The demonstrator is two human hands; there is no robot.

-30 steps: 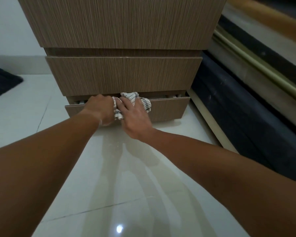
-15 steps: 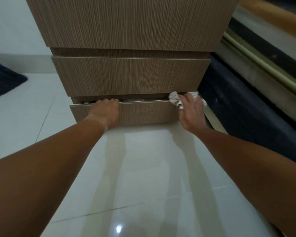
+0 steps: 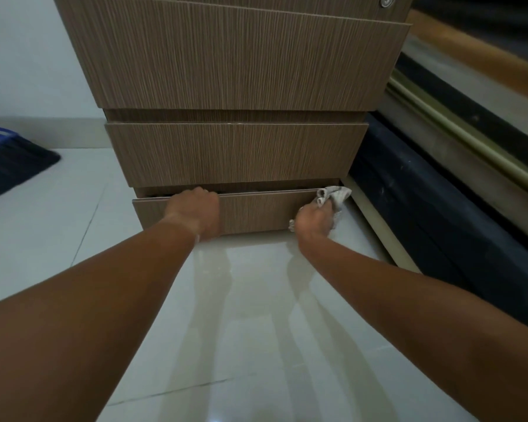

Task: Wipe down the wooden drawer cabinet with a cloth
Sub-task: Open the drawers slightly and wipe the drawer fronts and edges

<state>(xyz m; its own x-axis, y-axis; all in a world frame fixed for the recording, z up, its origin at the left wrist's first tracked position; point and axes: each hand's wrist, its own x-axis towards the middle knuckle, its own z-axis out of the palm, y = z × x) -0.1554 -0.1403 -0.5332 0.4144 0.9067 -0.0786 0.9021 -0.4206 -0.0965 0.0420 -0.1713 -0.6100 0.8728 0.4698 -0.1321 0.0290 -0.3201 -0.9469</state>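
Note:
The wooden drawer cabinet point(image 3: 235, 153) stands on a pale tiled floor, its striped brown fronts stacked above each other. Its bottom drawer point(image 3: 256, 211) is pulled out slightly, with a dark gap along the top edge. My left hand point(image 3: 195, 213) grips that drawer's top edge near the middle, fingers curled over it. My right hand point(image 3: 314, 220) is at the drawer front's right end, closed on a bunched checked cloth point(image 3: 333, 194) that presses against the corner.
A dark blue padded edge point(image 3: 439, 226) and a brass-coloured rail point(image 3: 470, 141) run along the right, close to the cabinet. A dark broom head with a blue base point(image 3: 9, 166) lies on the floor at the left. Glossy floor tiles point(image 3: 256, 330) stretch toward me.
My right hand has carried the cloth from the drawer's middle along its top edge to the right corner, then lower down the front. My left hand has stayed on the drawer's edge.

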